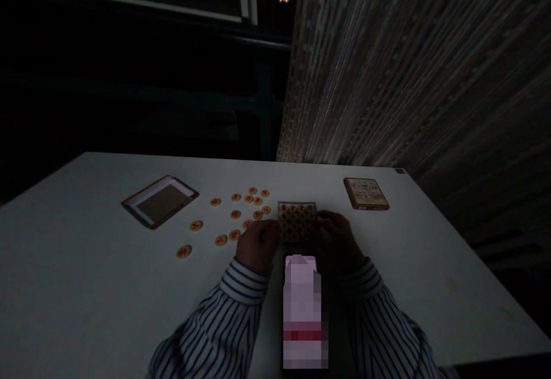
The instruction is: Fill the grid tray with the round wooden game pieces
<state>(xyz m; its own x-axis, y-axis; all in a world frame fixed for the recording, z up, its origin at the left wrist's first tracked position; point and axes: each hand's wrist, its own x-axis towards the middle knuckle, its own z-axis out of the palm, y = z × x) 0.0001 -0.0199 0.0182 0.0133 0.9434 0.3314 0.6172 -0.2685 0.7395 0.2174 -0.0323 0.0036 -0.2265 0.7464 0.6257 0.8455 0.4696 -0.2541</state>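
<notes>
Between my two hands is a small box (297, 220) packed with rows of round xiangqi pieces with dark markings. My left hand (257, 244) is closed on its left edge, and my right hand (339, 240) is closed on its right edge. Just left of it, several loose xiangqi pieces (235, 214) with red characters lie scattered on the white table (107, 287). The nearest ones sit right by my left hand. Dim light hides some of my fingers, and I cannot tell whether the box rests on the table.
A lit phone (303, 304) with a blurred-out screen stands between my forearms. At the left lies a shallow open tray or lid (160, 202). A flat printed box (366, 193) lies at the right. Behind the far table edge hangs a string curtain (344, 69).
</notes>
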